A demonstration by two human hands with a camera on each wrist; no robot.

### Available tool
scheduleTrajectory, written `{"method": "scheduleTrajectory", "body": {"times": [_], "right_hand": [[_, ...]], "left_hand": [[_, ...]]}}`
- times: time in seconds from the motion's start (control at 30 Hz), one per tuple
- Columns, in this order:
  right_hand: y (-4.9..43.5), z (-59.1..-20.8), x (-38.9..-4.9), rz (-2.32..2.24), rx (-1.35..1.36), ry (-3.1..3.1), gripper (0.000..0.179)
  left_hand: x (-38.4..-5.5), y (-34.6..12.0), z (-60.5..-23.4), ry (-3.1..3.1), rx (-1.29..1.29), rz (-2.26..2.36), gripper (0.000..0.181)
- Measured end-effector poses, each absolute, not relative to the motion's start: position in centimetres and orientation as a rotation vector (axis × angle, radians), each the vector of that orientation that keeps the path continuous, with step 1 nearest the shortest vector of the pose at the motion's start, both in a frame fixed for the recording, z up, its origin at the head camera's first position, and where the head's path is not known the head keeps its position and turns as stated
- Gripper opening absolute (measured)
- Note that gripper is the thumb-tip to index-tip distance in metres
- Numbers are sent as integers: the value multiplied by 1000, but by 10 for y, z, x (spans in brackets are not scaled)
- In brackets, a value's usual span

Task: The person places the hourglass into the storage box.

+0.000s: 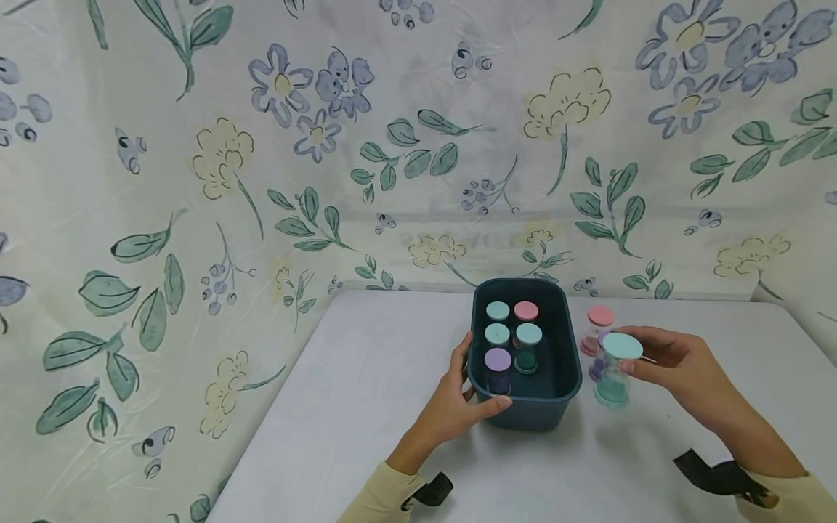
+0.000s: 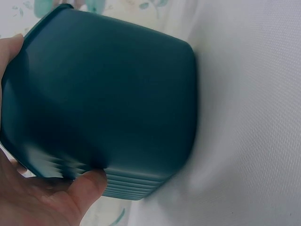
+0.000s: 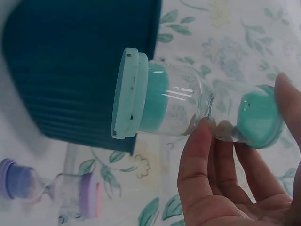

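A deep teal plastic bin (image 1: 531,415) stands on the table. My left hand (image 1: 451,407) grips its left side, thumb at the front rim; the left wrist view shows that hand against the bin wall (image 2: 108,94). Inside stand several sand timers, among them a pink-capped one (image 1: 526,311) and a purple-capped one (image 1: 498,359). Right of the bin, my right hand (image 1: 680,356) holds a mint sand timer (image 3: 181,99) between thumb and fingers. A purple sand timer (image 3: 47,188) and a pink-capped one (image 1: 599,316) are just behind it, partly hidden.
A white-covered table (image 1: 379,363) lies under everything. Behind and to the left hangs a floral cloth (image 1: 392,196). Black straps (image 1: 716,476) cross the wrists over pale sleeves.
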State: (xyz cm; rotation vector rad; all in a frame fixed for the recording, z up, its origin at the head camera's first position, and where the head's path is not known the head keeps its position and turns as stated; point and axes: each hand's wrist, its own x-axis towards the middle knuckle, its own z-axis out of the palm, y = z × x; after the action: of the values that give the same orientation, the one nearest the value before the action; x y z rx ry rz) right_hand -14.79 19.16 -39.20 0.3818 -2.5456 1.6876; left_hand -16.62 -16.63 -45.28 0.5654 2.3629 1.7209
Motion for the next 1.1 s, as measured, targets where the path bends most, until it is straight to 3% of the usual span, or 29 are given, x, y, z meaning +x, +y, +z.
{"method": "scheduleTrajectory", "body": {"times": [0.37, 1.1], "right_hand": [[169, -369, -161, 1667, 430, -2516, 47], [136, -367, -185, 1864, 392, -2483, 51]], "left_hand": [[-166, -166, -454, 2372, 564, 1714, 113], [-167, -167, -456, 2363, 575, 1729, 113]]}}
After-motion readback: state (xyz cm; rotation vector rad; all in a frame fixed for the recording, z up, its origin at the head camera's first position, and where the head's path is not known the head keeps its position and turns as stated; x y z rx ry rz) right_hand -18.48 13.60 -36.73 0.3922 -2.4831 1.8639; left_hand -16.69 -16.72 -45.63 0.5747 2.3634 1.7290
